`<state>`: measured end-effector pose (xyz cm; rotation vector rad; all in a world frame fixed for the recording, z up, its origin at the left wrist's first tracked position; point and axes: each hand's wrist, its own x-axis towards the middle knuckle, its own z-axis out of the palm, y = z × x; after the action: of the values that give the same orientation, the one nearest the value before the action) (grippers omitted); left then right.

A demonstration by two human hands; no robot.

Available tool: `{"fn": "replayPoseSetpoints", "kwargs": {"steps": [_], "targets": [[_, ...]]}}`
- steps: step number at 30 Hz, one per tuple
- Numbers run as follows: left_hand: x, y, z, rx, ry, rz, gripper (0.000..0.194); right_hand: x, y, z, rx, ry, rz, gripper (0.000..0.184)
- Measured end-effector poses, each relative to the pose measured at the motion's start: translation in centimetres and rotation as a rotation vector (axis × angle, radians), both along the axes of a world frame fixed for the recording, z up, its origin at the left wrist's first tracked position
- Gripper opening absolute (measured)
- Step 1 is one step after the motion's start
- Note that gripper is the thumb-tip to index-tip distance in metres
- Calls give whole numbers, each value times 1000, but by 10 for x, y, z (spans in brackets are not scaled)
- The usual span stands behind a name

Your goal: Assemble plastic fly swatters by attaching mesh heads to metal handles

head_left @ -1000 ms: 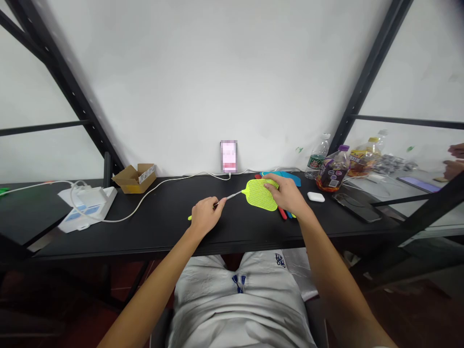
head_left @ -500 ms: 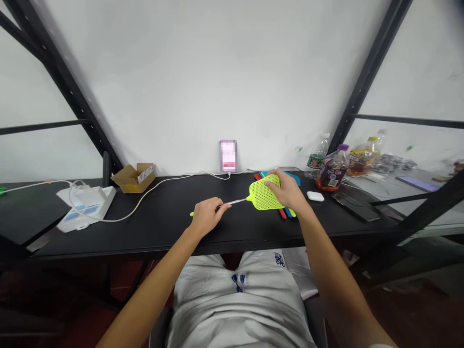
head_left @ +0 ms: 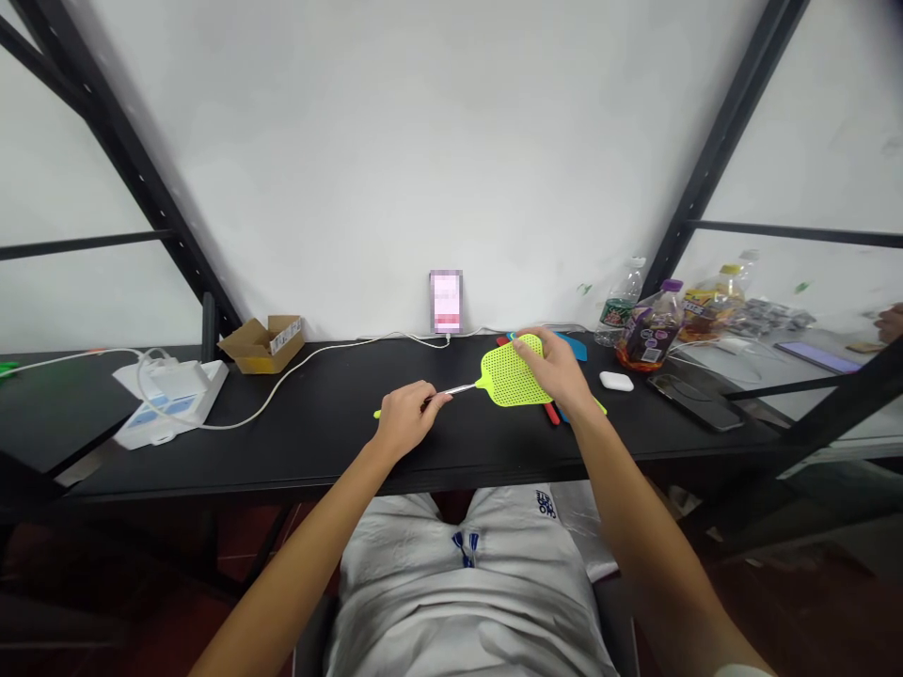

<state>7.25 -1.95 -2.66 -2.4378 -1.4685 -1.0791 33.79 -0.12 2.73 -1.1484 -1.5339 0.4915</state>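
Note:
A lime-yellow fly swatter (head_left: 514,376) with a perforated head and a thin metal shaft lies across both hands, above the black desk. My left hand (head_left: 410,414) is closed round its shaft, and the yellow handle end pokes out to the left. My right hand (head_left: 554,367) pinches the upper right of the swatter's head, thumb on its face. Partly hidden beneath that head and hand are more swatters: a red handle (head_left: 551,414), a blue head (head_left: 570,347) and a yellow tip at the right.
A phone (head_left: 446,303) leans on the wall with a cable. On the left are an open cardboard box (head_left: 264,346) and a white power strip (head_left: 173,406). Rightward lie a white earbud case (head_left: 616,381), a dark phone (head_left: 695,402), a clear bottle (head_left: 621,303) and a purple-capped bottle (head_left: 650,327).
Both hands keep their hold on the yellow swatter, which has shifted slightly left at its head. Beneath my right hand, a yellow swatter handle now shows further right.

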Motion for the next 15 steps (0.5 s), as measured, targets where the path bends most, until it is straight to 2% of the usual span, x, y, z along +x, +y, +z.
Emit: {"fn": "replayPoseSetpoints", "kwargs": {"steps": [3,5,8,10,12,15], "targets": [[0,1,2,20,-106,6,40,3,2,4,-95,318,140,53],[-1,1,3,42,-190,7,38,1,0,5,-169,372,312,57],[-2,2,4,33,-326,-1,36,-12,-6,0,-257,228,557,38],[1,0,5,-19,-431,-29,35,-27,-10,-7,-279,91,656,30],[9,-4,4,-80,-506,-92,34,-42,-13,-15,-262,4,690,36],[22,-10,3,-114,-497,-197,30,-58,-15,-24,-190,39,666,37]]}}
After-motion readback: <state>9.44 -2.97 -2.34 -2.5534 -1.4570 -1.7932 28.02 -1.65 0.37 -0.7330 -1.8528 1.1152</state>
